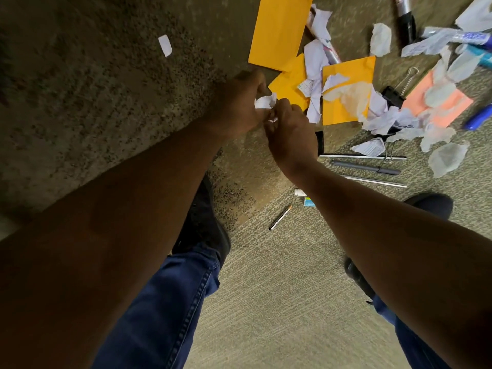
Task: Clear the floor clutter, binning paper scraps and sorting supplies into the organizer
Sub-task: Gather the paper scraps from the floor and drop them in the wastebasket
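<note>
Paper scraps (pixel 316 83) lie torn and crumpled across the carpeted floor (pixel 80 89) toward one and two o'clock, mixed over yellow envelopes (pixel 279 30), a peach sheet (pixel 447 107) and filmy translucent pieces (pixel 447 158); one small white scrap (pixel 165 45) sits alone at eleven o'clock; a crumpled white scrap (pixel 265 101) is held just above centre, the left hand (pixel 239 107) curled round it while the right hand (pixel 290 134) pinches its lower edge. Such paper should be nearly weightless, soft and easily torn, so bunching it into the palm looks safer than lifting by a corner. Supplies look stiffer: a black binder clip (pixel 394 95) with wire handles, smooth round markers (pixel 406 20) at one o'clock, thin pens (pixel 364 167) and rods at three o'clock, a short pencil (pixel 280 217) near centre; these would roll, so a mid-shaft pinch suits them. Neither bin nor organizer is in view.
</note>
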### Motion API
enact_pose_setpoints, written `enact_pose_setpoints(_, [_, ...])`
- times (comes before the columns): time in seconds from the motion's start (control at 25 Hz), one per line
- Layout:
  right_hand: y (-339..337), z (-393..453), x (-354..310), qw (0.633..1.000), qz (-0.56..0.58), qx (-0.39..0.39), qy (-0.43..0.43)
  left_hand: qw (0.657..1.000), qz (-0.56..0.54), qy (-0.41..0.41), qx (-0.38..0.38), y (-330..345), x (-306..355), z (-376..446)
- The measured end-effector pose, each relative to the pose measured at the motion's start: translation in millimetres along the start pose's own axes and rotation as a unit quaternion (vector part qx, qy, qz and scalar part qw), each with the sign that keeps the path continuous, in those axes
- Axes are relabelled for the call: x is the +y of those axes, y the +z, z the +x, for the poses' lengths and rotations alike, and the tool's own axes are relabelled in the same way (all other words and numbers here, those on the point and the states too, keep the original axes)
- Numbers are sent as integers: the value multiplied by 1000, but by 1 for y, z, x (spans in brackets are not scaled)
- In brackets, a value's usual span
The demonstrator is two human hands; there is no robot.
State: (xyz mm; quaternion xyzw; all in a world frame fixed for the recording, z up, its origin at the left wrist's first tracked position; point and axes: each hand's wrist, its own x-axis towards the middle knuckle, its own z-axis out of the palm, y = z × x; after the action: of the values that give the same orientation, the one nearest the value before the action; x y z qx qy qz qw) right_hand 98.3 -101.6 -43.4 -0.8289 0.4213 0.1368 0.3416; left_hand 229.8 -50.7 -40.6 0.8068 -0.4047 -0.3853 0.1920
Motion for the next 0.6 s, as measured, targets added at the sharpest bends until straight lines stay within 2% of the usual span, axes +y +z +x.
enact_pose_setpoints(0.12, [-1, 0, 6, 1000, -6, -5, -5, 998, 27, 36, -38, 2, 1, 0])
enact_pose_setpoints(0.2, [-2, -2, 6, 1000, 8, -10, -4, 993, 92, 18, -69, 4, 6, 0])
enact_pose_setpoints(0.24, [-2, -5, 5, 1000, 20, -11, -1, 992, 109, 5, -60, 4, 7, -1])
enact_pose_setpoints(0.36, [-8, -10, 3, 998, 53, -2, 46, 995, 79, -37, 48, -12, 2, -5])
enact_pose_setpoints(0.44, [-12, -14, 3, 997, 56, -3, 59, 985, 39, -116, 119, -33, -15, -6])
enact_pose_setpoints(0.56, [-15, -21, 1, 992, 94, -18, 77, 935, 8, -286, 209, -60, -52, 2])
enact_pose_setpoints(0.6, [-14, -23, -1, 989, 119, -23, 82, 922, 18, -317, 223, -67, -63, 4])
